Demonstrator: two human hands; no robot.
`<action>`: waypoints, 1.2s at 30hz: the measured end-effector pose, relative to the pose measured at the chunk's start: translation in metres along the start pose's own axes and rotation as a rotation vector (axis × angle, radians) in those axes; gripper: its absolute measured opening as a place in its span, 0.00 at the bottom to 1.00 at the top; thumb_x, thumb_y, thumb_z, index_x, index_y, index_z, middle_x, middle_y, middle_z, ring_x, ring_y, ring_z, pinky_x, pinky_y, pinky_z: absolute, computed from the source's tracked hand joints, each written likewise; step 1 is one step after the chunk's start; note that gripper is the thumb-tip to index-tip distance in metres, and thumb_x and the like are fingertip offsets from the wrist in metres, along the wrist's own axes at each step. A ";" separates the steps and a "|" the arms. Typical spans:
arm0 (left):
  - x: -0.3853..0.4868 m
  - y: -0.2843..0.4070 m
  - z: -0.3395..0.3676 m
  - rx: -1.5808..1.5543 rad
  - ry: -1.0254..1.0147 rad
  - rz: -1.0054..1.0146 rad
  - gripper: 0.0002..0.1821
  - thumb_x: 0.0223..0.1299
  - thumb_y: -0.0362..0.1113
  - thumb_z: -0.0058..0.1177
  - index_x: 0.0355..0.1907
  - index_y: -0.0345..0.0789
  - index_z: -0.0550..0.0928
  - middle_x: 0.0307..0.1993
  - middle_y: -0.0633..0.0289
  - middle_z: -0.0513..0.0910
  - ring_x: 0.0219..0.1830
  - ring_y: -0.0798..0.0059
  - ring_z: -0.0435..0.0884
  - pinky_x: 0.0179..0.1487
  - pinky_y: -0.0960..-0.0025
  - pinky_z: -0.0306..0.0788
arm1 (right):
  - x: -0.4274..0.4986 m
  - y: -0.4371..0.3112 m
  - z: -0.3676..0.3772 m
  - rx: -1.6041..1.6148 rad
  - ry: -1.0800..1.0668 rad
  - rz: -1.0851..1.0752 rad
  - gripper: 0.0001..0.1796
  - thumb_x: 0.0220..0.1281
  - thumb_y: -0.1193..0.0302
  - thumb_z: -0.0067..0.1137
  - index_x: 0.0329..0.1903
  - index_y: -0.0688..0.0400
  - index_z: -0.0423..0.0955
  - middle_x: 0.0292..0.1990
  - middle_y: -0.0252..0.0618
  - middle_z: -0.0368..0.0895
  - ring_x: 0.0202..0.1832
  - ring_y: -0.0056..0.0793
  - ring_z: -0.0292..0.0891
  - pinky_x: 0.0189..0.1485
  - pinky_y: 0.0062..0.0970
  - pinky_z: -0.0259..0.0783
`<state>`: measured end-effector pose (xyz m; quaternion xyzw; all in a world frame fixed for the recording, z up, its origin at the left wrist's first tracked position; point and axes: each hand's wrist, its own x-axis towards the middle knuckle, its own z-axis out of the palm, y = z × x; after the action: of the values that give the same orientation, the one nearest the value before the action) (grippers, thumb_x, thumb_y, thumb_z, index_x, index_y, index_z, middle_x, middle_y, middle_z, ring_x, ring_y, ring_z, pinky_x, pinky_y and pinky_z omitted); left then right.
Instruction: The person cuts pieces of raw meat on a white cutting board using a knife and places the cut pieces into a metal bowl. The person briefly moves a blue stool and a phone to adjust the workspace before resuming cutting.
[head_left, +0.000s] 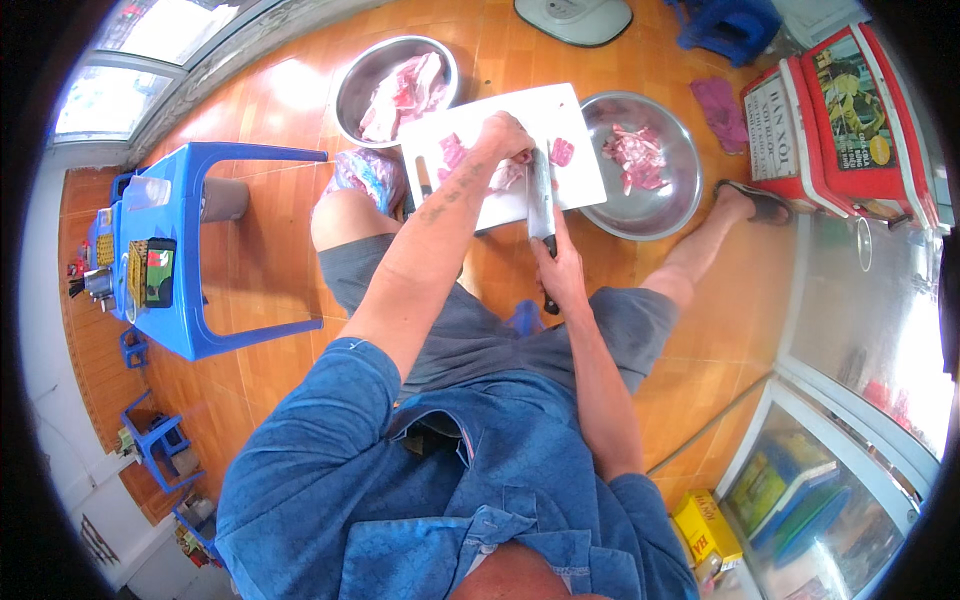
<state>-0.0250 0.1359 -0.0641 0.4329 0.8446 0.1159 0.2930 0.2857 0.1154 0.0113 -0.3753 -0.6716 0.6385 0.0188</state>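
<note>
A white cutting board (577, 184) lies before me with pieces of raw meat (562, 151) on it. My left hand (504, 138) presses down on a piece of meat (508, 175) near the board's middle. Close beside those fingers stands the blade of a large knife (540, 199), its black handle in my right hand (560, 271). A second knife (423, 177) with a wooden-coloured part rests at the board's left edge. Cut meat (637, 159) sits in the steel bowl (691, 191) at the right; larger raw pieces (405, 94) fill the steel bowl (349, 97) at the upper left.
A blue plastic table (180, 322) stands at the left with a phone-like device (160, 272) and baskets on it. Red cooler boxes (810, 180), a pink cloth (718, 112) and a glass cabinet (817, 480) are at the right. A scale-like white appliance (574, 16) lies beyond the board.
</note>
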 end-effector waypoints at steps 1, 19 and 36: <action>0.003 -0.002 0.002 0.006 -0.011 -0.032 0.16 0.70 0.48 0.62 0.35 0.41 0.96 0.31 0.68 0.94 0.33 0.82 0.92 0.46 0.72 0.85 | 0.004 -0.004 0.002 -0.001 0.005 -0.019 0.45 0.79 0.68 0.60 0.92 0.39 0.50 0.29 0.37 0.80 0.21 0.23 0.74 0.24 0.31 0.75; -0.024 0.023 -0.011 -0.404 0.122 -0.250 0.15 0.62 0.42 0.71 0.34 0.29 0.93 0.29 0.60 0.93 0.29 0.74 0.92 0.39 0.69 0.87 | 0.019 0.024 0.017 -0.077 0.066 -0.080 0.44 0.80 0.68 0.61 0.91 0.39 0.52 0.30 0.40 0.82 0.22 0.25 0.76 0.26 0.33 0.76; -0.022 0.007 -0.013 -0.053 0.019 -0.235 0.09 0.60 0.36 0.69 0.34 0.32 0.93 0.33 0.59 0.92 0.34 0.71 0.91 0.39 0.64 0.85 | -0.009 -0.021 -0.015 -0.134 0.080 0.068 0.42 0.80 0.66 0.60 0.89 0.39 0.54 0.56 0.64 0.89 0.56 0.67 0.87 0.60 0.54 0.79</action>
<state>-0.0181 0.1230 -0.0419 0.3218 0.8889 0.1074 0.3077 0.2897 0.1250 0.0365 -0.4234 -0.6985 0.5769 -0.0014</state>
